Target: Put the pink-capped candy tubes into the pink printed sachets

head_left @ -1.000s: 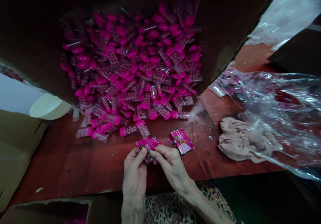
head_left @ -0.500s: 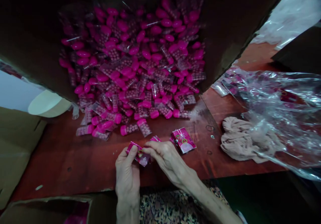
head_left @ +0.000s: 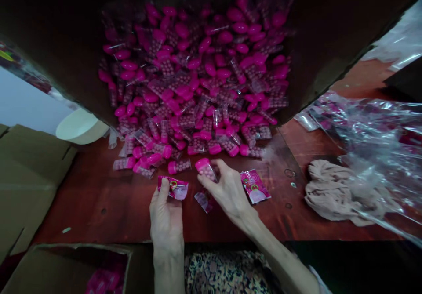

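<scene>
Between thumb and fingers, my left hand (head_left: 166, 210) pinches a small pink printed packet (head_left: 177, 189) above the red-brown table. My right hand (head_left: 229, 193) grips a clear tube with a pink cap (head_left: 205, 169), filled with small round beads or candies. Just under the right hand lies a loose packet (head_left: 204, 201), partly covered by it. More flat pink packets (head_left: 255, 186) rest to the right of that hand. Beyond both hands a large heap of pink-capped tubes (head_left: 198, 96) spills out of a dark, open box.
A pale round bowl (head_left: 81, 127) stands at the left. An open cardboard box (head_left: 130, 263) with pink items inside sits at the lower left. At right are a crumpled beige cloth (head_left: 332, 193) and clear plastic bags (head_left: 376, 136). The wooden table (head_left: 132, 215) ends close in front of me.
My right hand has left the packet in my left hand and taken hold of a pink-capped tube from the heap's near edge. The view has shifted, moving the scene rightward.
</scene>
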Demonstrator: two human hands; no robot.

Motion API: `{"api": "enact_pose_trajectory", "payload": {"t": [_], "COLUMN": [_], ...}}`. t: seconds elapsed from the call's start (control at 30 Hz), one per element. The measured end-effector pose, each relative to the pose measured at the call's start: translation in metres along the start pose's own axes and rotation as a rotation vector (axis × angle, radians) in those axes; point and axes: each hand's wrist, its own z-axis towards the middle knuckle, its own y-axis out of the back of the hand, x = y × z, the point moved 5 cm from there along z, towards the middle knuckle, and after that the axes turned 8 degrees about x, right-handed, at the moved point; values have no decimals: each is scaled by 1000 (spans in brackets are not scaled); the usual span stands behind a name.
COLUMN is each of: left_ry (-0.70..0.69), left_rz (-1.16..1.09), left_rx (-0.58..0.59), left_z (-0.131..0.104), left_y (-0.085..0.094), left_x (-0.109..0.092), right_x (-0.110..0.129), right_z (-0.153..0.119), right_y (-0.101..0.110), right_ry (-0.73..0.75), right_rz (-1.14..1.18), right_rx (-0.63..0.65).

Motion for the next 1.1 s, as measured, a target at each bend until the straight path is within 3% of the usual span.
{"api": "enact_pose_trajectory", "payload": {"t": [0.17,0.37,0.63,0.8,0.93,1.1], "left_ry": [-88,0,-110,-55,-39,-38], "left_rz": [-18,90,198,209,208,186], "left_rx": [-12,-2,55,63,136,140], "left_z": [1,-4,-9,-13,-15,-16], "left_y": [-7,-10,-17,-20,-21,-19], "left_x": [0,18,21,27,31,32], "right_x": [7,11,1,-4,-4,-5], "right_z": [-35,-43,-43,-44,-47,-48], "right_y": [6,-6,-7,-7,-4,-5], "right_ry": [-18,-14,-95,-107,2,83], "right_rz": [478,509,760,730,625,558], "right_rx": [55,23,82,26,-96,-187]}}
